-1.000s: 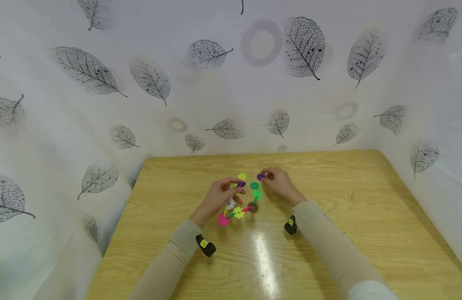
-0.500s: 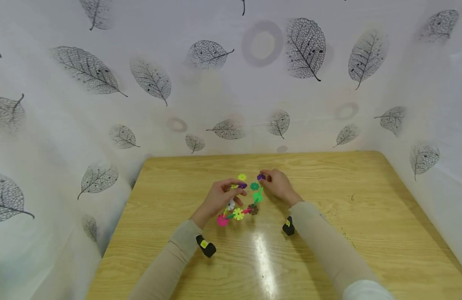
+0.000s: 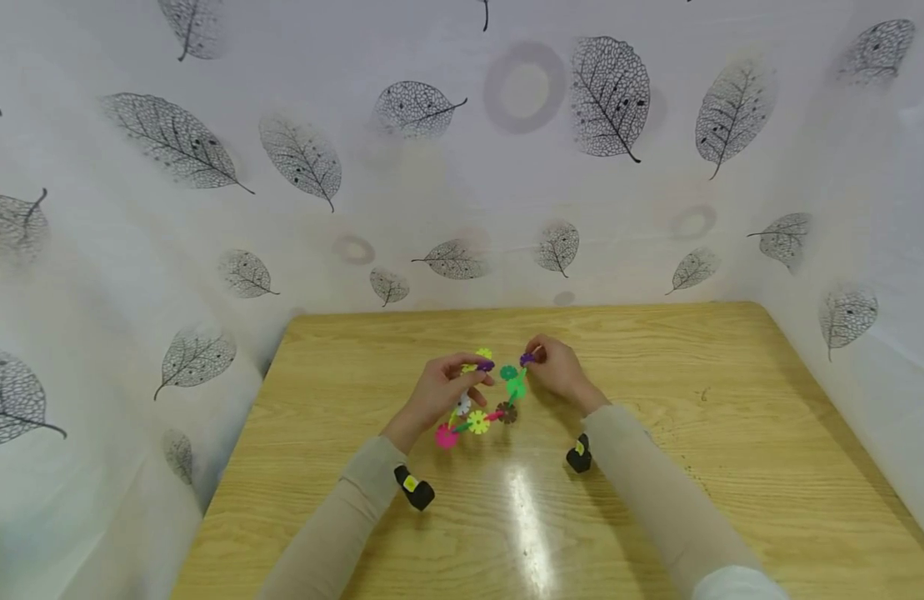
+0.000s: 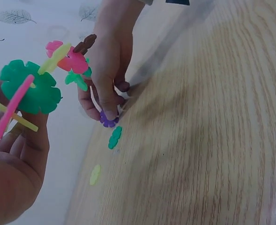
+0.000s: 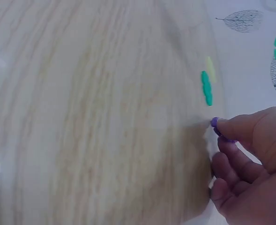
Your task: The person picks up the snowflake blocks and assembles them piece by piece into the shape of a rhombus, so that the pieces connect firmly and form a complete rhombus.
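My left hand point(image 3: 441, 393) holds up a chain of slotted flower-shaped plastic discs, pinching it at a purple disc point(image 3: 485, 366) between thumb and fingers. The chain hangs in a loop below, through a white disc point(image 3: 463, 406), a pink disc point(image 3: 447, 436), a yellow disc point(image 3: 477, 422), a brown disc point(image 3: 506, 412) and a bright green disc point(image 3: 516, 387). To its right, my right hand point(image 3: 557, 367) pinches a separate purple disc point(image 5: 216, 123) by thumb and fingertips, low over the table.
A loose teal-green disc point(image 4: 115, 137) and a loose yellow disc point(image 4: 95, 174) lie on the wooden table point(image 3: 656, 500) close to the right hand. A leaf-printed curtain point(image 3: 462, 192) stands behind the table's far edge. Black wrist-camera mounts point(image 3: 414, 488) hang below both cuffs.
The right hand has shifted slightly right with its purple disc, which has tilted. The hanging chain sways a little, and the left hand stays nearly in place.
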Available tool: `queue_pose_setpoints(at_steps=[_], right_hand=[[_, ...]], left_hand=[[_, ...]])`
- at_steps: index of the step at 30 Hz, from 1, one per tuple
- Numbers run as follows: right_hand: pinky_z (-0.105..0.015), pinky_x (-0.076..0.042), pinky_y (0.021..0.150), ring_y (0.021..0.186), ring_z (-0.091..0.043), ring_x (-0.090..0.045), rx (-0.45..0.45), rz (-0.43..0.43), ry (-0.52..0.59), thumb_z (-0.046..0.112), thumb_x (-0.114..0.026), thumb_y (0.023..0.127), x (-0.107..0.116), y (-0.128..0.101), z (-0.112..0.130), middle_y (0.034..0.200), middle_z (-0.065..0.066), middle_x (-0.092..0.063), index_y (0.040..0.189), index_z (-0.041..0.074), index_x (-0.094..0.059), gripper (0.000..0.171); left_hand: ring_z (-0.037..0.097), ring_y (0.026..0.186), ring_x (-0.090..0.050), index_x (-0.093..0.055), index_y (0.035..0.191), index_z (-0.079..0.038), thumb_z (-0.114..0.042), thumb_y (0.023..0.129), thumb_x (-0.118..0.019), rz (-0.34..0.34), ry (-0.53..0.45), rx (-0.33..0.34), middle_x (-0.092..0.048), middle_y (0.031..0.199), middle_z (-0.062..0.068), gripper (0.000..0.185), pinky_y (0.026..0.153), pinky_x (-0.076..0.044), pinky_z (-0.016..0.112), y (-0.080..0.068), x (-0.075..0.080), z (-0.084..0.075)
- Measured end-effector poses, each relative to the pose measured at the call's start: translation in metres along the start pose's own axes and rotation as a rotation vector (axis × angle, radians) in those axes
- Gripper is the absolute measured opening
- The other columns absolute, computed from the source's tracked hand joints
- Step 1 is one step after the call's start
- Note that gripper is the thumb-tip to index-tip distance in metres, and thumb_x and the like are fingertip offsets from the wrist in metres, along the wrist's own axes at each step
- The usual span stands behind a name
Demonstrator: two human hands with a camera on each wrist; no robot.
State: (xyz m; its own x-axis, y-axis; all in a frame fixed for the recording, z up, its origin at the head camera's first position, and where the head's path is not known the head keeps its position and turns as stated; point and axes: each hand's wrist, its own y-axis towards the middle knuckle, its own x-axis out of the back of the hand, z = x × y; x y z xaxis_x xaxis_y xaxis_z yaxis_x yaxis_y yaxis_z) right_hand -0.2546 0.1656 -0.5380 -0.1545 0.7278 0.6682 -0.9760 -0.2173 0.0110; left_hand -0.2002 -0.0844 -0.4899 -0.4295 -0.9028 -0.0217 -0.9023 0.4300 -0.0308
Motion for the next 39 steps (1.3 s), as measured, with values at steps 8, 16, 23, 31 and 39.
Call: queue_pose_setpoints(at_steps=[8,16,23,31,39], right_hand=[[-0.036,-0.058,0.079,0.089,-0.023,-0.067,-0.023,0.013,0.113,0.014,-0.069,0.093,0.013,-0.006,0.013,0.098,-0.011,-0.072,0.109,0.004,-0.069,0.019],[-0.032,-0.056,0.075,0.089,-0.025,-0.067,0.031,-0.014,0.145,0.019,-0.07,0.094,0.027,-0.012,0.043,0.097,-0.009,-0.072,0.108,0.006,-0.071,0.019],[-0.03,-0.054,0.069,0.084,-0.025,-0.068,0.069,-0.018,0.191,0.025,-0.068,0.096,0.038,-0.02,0.065,0.093,-0.007,-0.074,0.11,0.008,-0.071,0.022],[-0.033,-0.055,0.074,0.087,-0.026,-0.071,0.087,0.021,0.238,0.027,-0.065,0.098,0.047,-0.027,0.083,0.095,-0.008,-0.075,0.114,0.008,-0.071,0.026],[-0.033,-0.056,0.075,0.09,-0.036,-0.071,0.121,0.03,0.281,0.024,-0.067,0.096,0.045,-0.03,0.089,0.096,-0.009,-0.076,0.114,0.009,-0.071,0.024]], left_hand=[[0.017,0.065,-0.071,-0.065,0.123,-0.001,-0.015,0.099,-0.062,0.007,0.002,0.0,-0.065,0.112,0.036,0.028,0.052,-0.054,0.02,-0.001,0.0,-0.003],[0.014,0.063,-0.069,-0.065,0.123,-0.002,-0.016,0.098,-0.065,-0.003,0.023,-0.038,-0.069,0.111,0.029,0.029,0.051,-0.053,0.02,0.001,0.001,-0.001],[0.014,0.057,-0.066,-0.065,0.123,0.001,-0.014,0.097,-0.065,-0.04,-0.023,-0.065,-0.075,0.102,0.015,0.03,0.047,-0.051,0.021,0.002,0.001,-0.004],[0.013,0.058,-0.066,-0.066,0.122,-0.001,-0.012,0.098,-0.064,-0.041,-0.027,-0.057,-0.069,0.109,0.029,0.027,0.049,-0.053,0.023,0.001,0.001,-0.009],[0.013,0.059,-0.066,-0.066,0.123,-0.003,-0.011,0.098,-0.063,-0.044,-0.021,-0.062,-0.067,0.111,0.032,0.027,0.05,-0.052,0.022,0.002,0.001,-0.011]])
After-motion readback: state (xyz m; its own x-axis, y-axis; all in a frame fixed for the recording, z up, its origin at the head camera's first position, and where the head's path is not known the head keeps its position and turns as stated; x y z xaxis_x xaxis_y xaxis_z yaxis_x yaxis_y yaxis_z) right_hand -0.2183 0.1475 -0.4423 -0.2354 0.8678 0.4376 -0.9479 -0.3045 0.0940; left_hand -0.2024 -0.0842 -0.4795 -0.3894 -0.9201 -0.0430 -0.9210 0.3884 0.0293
